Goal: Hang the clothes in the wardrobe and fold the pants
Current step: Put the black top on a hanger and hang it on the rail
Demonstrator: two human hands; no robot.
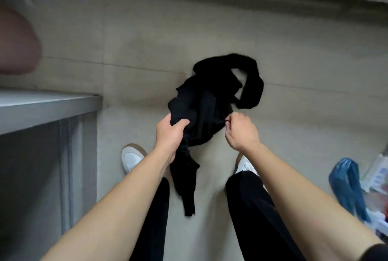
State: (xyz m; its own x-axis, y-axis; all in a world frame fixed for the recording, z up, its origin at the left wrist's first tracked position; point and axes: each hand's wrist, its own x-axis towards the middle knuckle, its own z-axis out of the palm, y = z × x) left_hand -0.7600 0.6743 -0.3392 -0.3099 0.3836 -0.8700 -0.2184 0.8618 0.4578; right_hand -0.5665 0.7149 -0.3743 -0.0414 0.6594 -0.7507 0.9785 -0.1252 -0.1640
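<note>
Left hand (170,132) grips a bunched edge of the crumpled black fabric garment (210,103), fingers and thumb curled round the cloth. Right hand (239,132) pinches another bit of the same garment's edge between thumb and curled fingers. Garment is held in the air at frame centre, above the beige tiled floor (147,29); one dark loop of it arcs up and right of the main bunch, a narrow strip dangles down between the forearms. Can't tell if it's pants or a top.

Below the hands: the person's legs in black trousers (258,214), white sneakers, the left shoe (131,158) at lower centre-left, the right one partly hidden behind the right wrist. Grey cabinet or ledge with a flat top (48,109) at left edge. Blurred reddish-brown object (16,40) upper left, unidentifiable. Blue plastic bag (346,185) and white packaging at lower right, blurred.
</note>
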